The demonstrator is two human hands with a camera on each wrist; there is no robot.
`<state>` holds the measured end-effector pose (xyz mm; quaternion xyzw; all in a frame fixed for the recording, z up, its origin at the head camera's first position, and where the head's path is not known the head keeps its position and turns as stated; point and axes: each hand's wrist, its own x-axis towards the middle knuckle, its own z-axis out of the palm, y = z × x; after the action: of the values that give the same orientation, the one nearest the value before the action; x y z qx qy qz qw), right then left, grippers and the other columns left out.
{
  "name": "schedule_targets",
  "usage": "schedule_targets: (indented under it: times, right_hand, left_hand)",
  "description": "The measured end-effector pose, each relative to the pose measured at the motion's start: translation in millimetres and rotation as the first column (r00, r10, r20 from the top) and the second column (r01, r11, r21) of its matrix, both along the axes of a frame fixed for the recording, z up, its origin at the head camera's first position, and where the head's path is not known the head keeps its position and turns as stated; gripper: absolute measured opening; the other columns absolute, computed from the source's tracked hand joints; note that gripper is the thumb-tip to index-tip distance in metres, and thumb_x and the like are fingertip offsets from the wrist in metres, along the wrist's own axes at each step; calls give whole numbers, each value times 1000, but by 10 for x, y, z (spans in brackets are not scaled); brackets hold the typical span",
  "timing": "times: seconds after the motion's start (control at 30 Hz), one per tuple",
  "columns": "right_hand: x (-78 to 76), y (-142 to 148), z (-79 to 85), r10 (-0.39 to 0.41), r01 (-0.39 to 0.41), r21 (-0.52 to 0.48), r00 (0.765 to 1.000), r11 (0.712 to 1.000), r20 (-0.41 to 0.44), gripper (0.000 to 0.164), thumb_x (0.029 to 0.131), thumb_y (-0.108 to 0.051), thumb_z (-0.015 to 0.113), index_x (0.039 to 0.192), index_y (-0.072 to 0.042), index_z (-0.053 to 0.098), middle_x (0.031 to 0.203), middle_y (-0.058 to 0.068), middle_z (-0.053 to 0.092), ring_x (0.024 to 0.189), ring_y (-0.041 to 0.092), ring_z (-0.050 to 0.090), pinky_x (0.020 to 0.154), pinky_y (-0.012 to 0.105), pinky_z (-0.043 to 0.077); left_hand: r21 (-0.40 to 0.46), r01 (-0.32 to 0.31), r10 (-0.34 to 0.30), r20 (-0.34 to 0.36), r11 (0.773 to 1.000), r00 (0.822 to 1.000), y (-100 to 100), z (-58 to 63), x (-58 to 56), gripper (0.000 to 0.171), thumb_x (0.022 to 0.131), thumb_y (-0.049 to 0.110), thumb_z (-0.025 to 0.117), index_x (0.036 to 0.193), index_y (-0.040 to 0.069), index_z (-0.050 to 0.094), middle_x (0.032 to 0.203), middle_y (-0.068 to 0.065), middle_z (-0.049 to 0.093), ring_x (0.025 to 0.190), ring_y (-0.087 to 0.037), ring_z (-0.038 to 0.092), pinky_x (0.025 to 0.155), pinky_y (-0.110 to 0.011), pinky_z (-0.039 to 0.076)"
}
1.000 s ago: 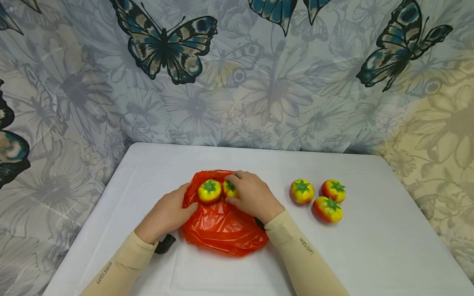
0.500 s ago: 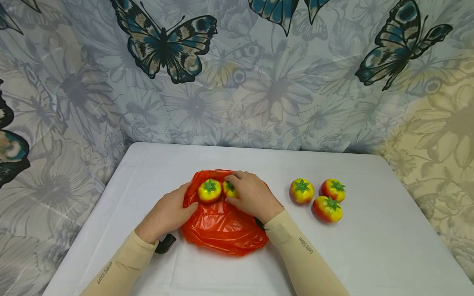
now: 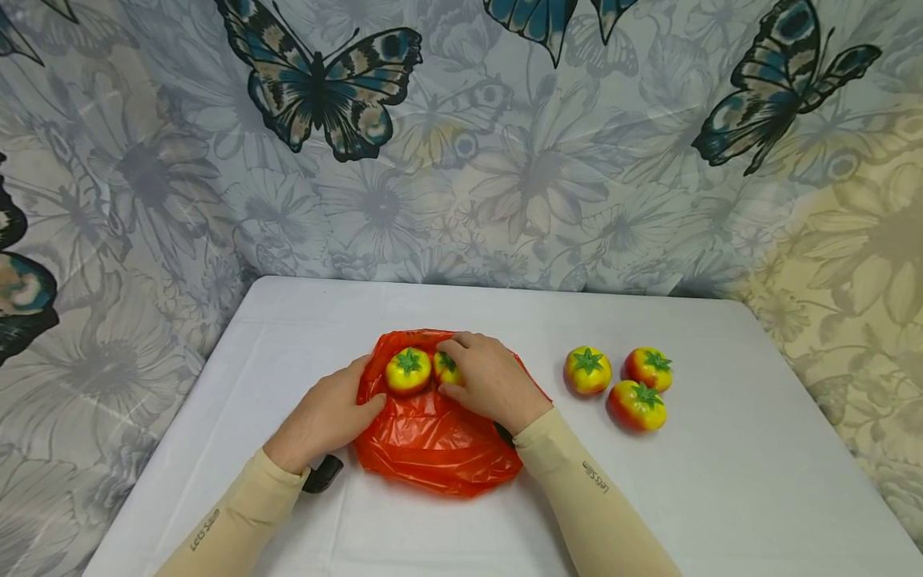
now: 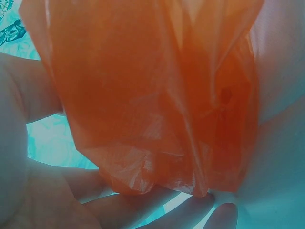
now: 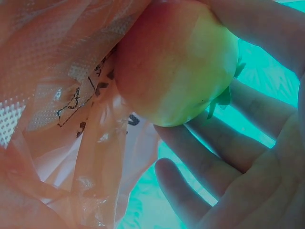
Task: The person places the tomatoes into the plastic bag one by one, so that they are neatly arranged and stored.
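A red plastic bag (image 3: 440, 445) lies on the table with its opening toward the far side. The left hand (image 3: 328, 413) holds the bag's left edge, its thumb over the rim; in the left wrist view its fingers (image 4: 128, 205) spread along the outside of the film. One yellow-red tomato (image 3: 408, 371) with a green calyx sits in the bag's opening. Beside it, the right hand (image 3: 497, 381) grips a second tomato (image 5: 176, 62) between thumb and fingers. That tomato is partly hidden by the hand in the head view; the right wrist view shows it against the printed film.
To the right of the bag, a group of three tomatoes (image 3: 587, 372) rests on the white-covered table (image 3: 750, 465). A small black device (image 3: 322, 474) is at the left wrist. A wall covering with butterflies (image 3: 317, 96) stands behind the table.
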<state>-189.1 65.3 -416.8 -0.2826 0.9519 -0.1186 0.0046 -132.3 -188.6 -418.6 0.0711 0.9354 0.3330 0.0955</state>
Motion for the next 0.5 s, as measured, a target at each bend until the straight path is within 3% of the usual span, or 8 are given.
schedule_targets:
  times: [0.5]
  right_hand:
    - [52, 220, 195, -32, 32, -60, 999, 998, 9, 63, 94, -41, 84, 147, -13, 65, 141, 11, 68, 126, 32, 68, 113, 50, 55]
  left_hand:
    - [-11, 12, -11, 18, 1000, 1000, 9, 18, 18, 72, 106, 31, 62, 167, 5, 36, 157, -18, 60, 137, -37, 64, 114, -61, 53]
